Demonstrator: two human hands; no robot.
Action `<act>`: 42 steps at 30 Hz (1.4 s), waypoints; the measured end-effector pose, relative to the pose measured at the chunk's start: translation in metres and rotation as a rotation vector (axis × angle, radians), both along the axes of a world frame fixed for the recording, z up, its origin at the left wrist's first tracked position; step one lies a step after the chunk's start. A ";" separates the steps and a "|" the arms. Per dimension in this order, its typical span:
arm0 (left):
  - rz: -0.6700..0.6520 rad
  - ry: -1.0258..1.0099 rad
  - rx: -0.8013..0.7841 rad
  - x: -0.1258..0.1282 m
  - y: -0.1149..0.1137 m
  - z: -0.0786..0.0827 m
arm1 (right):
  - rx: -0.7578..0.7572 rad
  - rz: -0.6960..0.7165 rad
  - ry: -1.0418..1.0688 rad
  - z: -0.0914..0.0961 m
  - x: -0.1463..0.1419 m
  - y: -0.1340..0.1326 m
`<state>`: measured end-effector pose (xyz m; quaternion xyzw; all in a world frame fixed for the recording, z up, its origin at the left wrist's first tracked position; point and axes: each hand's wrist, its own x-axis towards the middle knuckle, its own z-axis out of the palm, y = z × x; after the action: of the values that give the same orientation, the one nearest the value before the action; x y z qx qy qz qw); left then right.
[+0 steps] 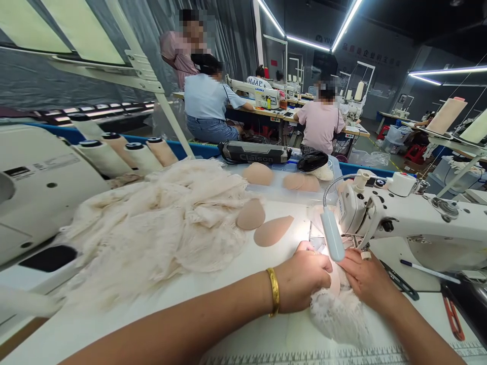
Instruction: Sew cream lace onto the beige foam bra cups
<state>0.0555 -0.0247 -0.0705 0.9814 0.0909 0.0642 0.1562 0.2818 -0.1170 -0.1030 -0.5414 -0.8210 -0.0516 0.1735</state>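
Note:
My left hand point(304, 281), with a gold bangle point(273, 292) on its wrist, is closed on the edge of a white lace piece point(338, 317). A beige strip of the same work shows between my hands. My right hand point(367, 278) lies with its fingers stretched out over the cloth, just under the needle area of the white sewing machine point(384, 208). The grey-blue lamp point(332, 235) on a bent metal neck hides part of the stitching spot. Two beige teardrop-shaped pads, one point(273, 231) nearer and one point(251, 214) behind it, rest left of my hands.
A large heap of cream lace point(163, 218) spreads across the table's left side. Thread cones point(102, 157) stand behind it. Black thread snips point(399, 280), a pen point(429, 271) and a red-handled tool point(452, 318) lie at right. Several people work at machines beyond.

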 end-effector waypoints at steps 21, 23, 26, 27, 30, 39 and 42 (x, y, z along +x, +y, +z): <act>-0.120 -0.088 0.149 0.000 0.034 0.009 | 0.030 0.041 0.015 -0.004 0.003 -0.001; -0.148 -0.103 0.190 -0.001 0.033 0.006 | 0.025 0.047 0.015 -0.004 0.003 -0.001; -0.139 -0.119 0.212 0.001 0.033 0.003 | 0.006 0.021 0.008 -0.003 0.005 -0.001; -0.130 -0.123 0.212 0.001 0.033 0.003 | 0.000 0.007 0.006 -0.002 0.005 -0.002; -0.097 -0.129 0.192 0.002 0.037 0.003 | 0.016 -0.043 0.012 -0.001 0.006 -0.003; -0.015 -0.143 0.150 0.006 0.045 0.000 | 0.234 -0.099 0.107 0.007 0.000 0.005; -0.022 -0.133 0.175 0.007 0.044 -0.002 | 0.179 -0.096 0.130 0.011 -0.002 0.005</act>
<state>0.0622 0.0191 -0.0726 0.9858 0.0635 0.1353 0.0761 0.2798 -0.1124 -0.0917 -0.5646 -0.7732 -0.0979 0.2715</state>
